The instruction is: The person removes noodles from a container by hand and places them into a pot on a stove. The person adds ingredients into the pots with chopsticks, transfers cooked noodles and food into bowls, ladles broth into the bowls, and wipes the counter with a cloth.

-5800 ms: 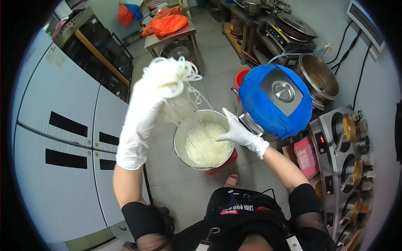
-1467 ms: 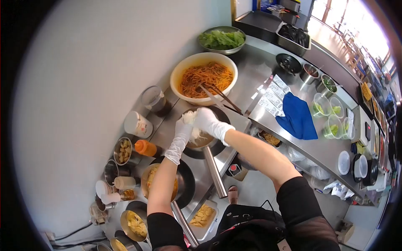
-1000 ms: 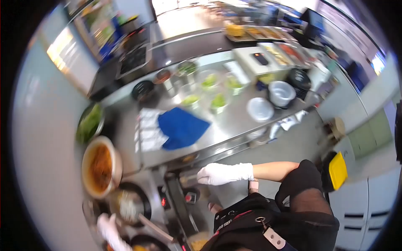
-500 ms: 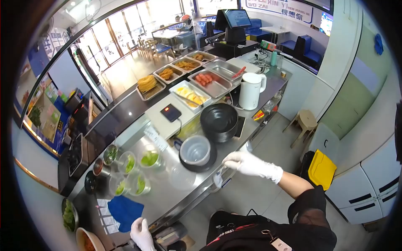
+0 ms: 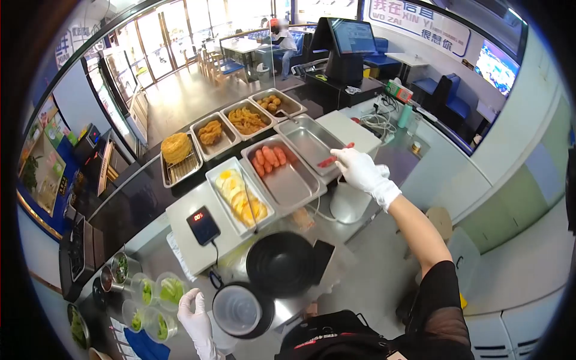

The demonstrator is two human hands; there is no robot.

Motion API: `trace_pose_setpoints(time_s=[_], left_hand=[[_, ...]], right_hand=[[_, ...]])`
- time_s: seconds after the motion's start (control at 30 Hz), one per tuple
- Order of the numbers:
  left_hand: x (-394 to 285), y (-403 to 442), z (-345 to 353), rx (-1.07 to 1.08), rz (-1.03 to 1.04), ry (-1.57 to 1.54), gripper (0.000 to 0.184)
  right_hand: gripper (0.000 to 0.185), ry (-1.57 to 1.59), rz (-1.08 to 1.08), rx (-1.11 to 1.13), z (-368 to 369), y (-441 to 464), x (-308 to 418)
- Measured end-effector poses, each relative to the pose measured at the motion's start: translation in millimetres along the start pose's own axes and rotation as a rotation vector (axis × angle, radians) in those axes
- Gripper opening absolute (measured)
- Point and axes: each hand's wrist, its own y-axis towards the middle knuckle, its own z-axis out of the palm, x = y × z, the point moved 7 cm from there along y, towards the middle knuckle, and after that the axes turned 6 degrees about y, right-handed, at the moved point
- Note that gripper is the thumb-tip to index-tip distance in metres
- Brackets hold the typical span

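Note:
My right hand (image 5: 365, 175), in a white glove, reaches over the near right corner of a bare steel tray (image 5: 309, 139). Its fingers are closed at a long red utensil (image 5: 327, 162) on the tray's edge; the fingers hide its middle, and its exact kind is unclear. My gloved left hand (image 5: 195, 318) hovers with thumb and fingers apart, holding nothing. It is between clear cups of chopped greens (image 5: 171, 289) and a translucent plastic bowl (image 5: 237, 309) set in a black round dish. Behind that stands a stack of black bowls (image 5: 281, 264).
Trays hold red sausages (image 5: 269, 159), sliced eggs (image 5: 240, 197) and fried food (image 5: 246, 120). A small black device (image 5: 203, 225) shows red digits. A white kettle (image 5: 351, 205) stands below my right wrist. A blue cloth (image 5: 144, 345) lies front left; a person (image 5: 284, 43) sits far off.
My right hand has moved from the counter's front edge forward to the red utensil. My left hand has come up beside the plastic bowl. The view has shifted toward the trays.

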Motion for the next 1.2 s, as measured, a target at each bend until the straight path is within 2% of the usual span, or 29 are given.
trace_pose_setpoints(time_s=[0.07, 0.13, 0.27, 0.33, 0.37, 0.4, 0.47, 0.5, 0.57, 0.6, 0.67, 0.73, 0.83, 0.87, 0.93, 0.97, 1.07, 1.13, 1.2], left_hand=[[-17.9, 9.9, 20.5, 0.023, -0.005, 0.085, 0.012], [-43.6, 13.6, 32.7, -0.018, -0.001, 0.140, 0.012], [-62.4, -4.0, 56.4, -0.162, -0.031, 0.222, 0.013], [-96.2, -21.1, 72.0, -0.218, -0.225, 0.239, 0.020], [-100.4, -29.9, 84.2, -0.241, -0.246, 0.252, 0.020], [-104.2, -41.1, 92.8, -0.291, -0.253, 0.267, 0.019], [-125.5, -55.1, 109.4, -0.349, -0.281, 0.311, 0.018], [-140.1, -63.5, 119.5, -0.352, -0.351, 0.355, 0.018], [-162.9, -73.3, 136.8, -0.350, -0.441, 0.438, 0.018], [-170.5, -77.3, 144.8, -0.364, -0.454, 0.446, 0.018], [-179.9, -82.7, 157.0, -0.407, -0.495, 0.379, 0.018], [-193.0, -82.5, 168.7, -0.429, -0.483, 0.387, 0.019], [-195.7, -86.4, 178.3, -0.459, -0.503, 0.514, 0.021], [-199.5, -85.0, 181.6, -0.463, -0.508, 0.517, 0.021], [-209.9, -83.9, 187.7, -0.465, -0.535, 0.517, 0.021], [-214.0, -82.8, 191.3, -0.463, -0.555, 0.494, 0.022], [-207.7, -88.4, 195.2, -0.469, -0.564, 0.465, 0.022], [-206.3, -88.0, 196.9, -0.469, -0.570, 0.454, 0.022], [-205.0, -90.1, 197.2, -0.455, -0.578, 0.428, 0.022]], right_hand=[[0.032, -0.019, -0.048, 0.047, 30.0, 50.3, -40.0], [0.043, -0.232, -0.196, 0.100, 61.5, 97.4, -71.4], [0.053, -0.262, -0.260, 0.164, 136.0, 182.0, -126.5], [0.056, -0.391, -0.474, 0.169, 176.0, 210.8, -136.1], [0.054, -0.484, -0.510, 0.249, 189.7, 222.0, -136.2], [0.051, -0.487, -0.608, 0.174, 207.6, 232.5, -140.9], [0.034, -0.389, -0.735, 0.135, 233.5, 243.8, -153.3], [0.034, -0.364, -0.753, 0.143, 242.2, 247.0, -157.5], [0.007, -0.333, -0.768, 0.126, 250.5, 257.4, -165.5], [0.007, -0.320, -0.783, 0.125, 252.1, 262.6, -169.1], [0.005, -0.249, -0.906, -0.018, 245.2, 267.3, -170.7], [0.005, -0.235, -0.887, -0.047, 244.0, 283.2, -181.3], [0.006, -0.294, -0.564, -0.203, 237.6, 323.1, -211.4], [0.003, -0.290, -0.533, -0.282, 227.8, 329.9, -214.7], [0.008, -0.307, -0.412, -0.285, 241.8, 353.3, -229.4], [0.014, -0.233, -0.460, -0.314, 242.8, 358.0, -229.8], [0.015, -0.200, -0.430, -0.264, 268.8, 372.2, -228.0], [0.013, -0.093, -0.391, -0.222, 278.9, 373.0, -226.1], [0.014, 0.085, -0.258, -0.240, 280.7, 370.1, -227.6]])
